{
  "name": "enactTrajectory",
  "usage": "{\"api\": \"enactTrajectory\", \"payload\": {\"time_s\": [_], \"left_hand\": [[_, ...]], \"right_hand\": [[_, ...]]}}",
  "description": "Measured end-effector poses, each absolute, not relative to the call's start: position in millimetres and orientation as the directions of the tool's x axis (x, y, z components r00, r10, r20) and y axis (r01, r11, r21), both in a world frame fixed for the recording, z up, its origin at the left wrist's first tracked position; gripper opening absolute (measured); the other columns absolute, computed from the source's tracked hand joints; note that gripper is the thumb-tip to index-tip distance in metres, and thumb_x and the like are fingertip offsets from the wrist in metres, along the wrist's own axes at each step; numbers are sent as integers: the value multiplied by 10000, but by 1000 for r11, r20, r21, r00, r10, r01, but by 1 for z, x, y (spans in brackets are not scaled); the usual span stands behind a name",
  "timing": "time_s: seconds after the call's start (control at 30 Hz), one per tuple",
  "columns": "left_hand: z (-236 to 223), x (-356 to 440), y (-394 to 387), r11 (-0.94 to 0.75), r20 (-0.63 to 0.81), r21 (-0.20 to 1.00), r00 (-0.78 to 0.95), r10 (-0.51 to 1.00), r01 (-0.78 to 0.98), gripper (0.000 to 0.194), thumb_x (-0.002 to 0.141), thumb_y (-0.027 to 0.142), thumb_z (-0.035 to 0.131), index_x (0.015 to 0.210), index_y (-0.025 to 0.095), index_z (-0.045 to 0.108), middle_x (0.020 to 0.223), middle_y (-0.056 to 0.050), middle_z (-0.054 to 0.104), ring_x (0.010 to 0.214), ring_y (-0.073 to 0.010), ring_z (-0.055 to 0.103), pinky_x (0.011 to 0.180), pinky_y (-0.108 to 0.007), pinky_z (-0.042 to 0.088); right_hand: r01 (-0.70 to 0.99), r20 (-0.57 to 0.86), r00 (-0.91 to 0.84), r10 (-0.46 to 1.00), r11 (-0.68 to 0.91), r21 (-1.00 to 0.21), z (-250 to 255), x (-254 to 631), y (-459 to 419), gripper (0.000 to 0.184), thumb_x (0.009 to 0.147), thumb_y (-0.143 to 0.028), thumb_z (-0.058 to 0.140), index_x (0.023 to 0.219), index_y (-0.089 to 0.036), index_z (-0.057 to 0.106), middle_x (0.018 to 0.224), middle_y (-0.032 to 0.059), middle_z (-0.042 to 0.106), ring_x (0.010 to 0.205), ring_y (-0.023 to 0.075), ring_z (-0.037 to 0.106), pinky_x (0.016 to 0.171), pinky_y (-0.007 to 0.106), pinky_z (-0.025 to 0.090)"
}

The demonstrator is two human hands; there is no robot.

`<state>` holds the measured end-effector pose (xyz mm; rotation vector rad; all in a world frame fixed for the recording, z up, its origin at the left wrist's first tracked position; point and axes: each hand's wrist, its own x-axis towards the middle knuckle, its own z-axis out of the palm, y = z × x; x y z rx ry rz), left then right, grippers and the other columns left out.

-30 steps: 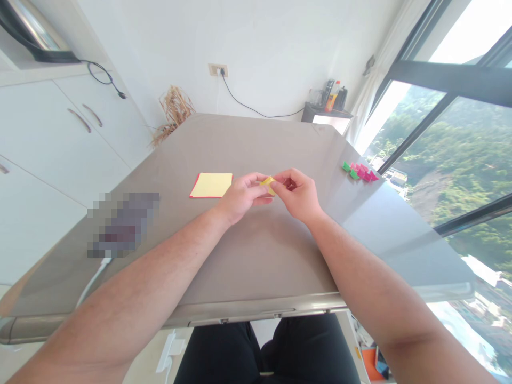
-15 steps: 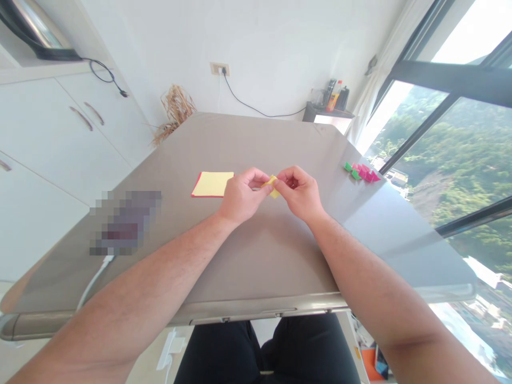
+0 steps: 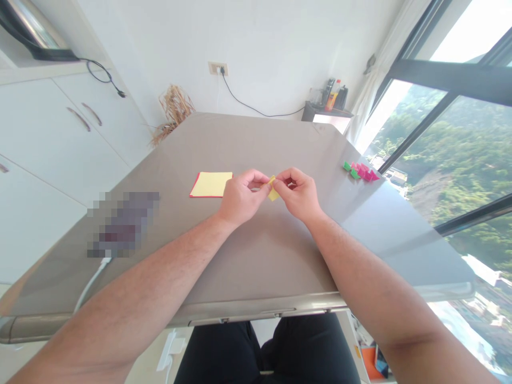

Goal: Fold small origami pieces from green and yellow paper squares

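A small folded piece of yellow paper [image 3: 273, 195] is pinched between my two hands above the middle of the table. My left hand [image 3: 245, 196] grips its left side with thumb and fingertips. From the right, my right hand [image 3: 298, 191] pinches the same paper, and the fingertips of both hands nearly meet. Fingers cover much of the paper, so its full folded shape is hidden. Left of my left hand lies a stack of yellow paper squares [image 3: 211, 184] with a red edge showing beneath.
Several small folded pink and green paper shapes [image 3: 362, 171] stand near the table's right edge by the window. A blurred-out object [image 3: 128, 221] with a white cable [image 3: 90, 285] lies at the left. The grey table [image 3: 256, 141] reaches towards a wall socket [image 3: 218, 68].
The yellow paper has tilted slightly, and its lower corner now hangs a little further down between my hands. Both hands keep their pinch; the view has shifted slightly.
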<state>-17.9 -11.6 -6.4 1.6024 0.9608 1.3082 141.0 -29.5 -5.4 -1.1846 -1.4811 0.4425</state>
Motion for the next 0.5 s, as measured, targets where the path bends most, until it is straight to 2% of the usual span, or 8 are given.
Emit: {"api": "enactTrajectory", "payload": {"time_s": [0.17, 0.37, 0.5], "left_hand": [[-4, -17, -14, -377, 361, 925, 187, 913, 52, 187, 747, 356, 825, 835, 221, 729, 948, -52, 780, 898, -222, 716, 836, -334, 553], [-12, -21, -6, -462, 437, 881, 204, 876, 99, 239, 820, 437, 744, 892, 209, 735, 971, -69, 790, 874, -211, 733, 835, -343, 588], [-15, -21, -2, -487, 460, 865, 201, 865, 118, 221, 853, 424, 700, 884, 206, 720, 993, -66, 793, 861, -197, 738, 814, -330, 603]], "right_hand": [[457, 544, 135, 828, 435, -776, -8, 142, -28, 84, 755, -255, 679, 696, -222, 629, 732, -12, 641, 644, 131, 570, 608, 294, 461], [458, 548, 134, 826, 438, -773, -6, 143, -31, 90, 783, -287, 690, 732, -217, 666, 801, 2, 673, 693, 132, 599, 633, 290, 485], [443, 578, 116, 808, 479, -758, -7, 142, -31, 70, 802, -277, 694, 753, -227, 704, 838, 11, 694, 737, 145, 632, 648, 296, 501]]}}
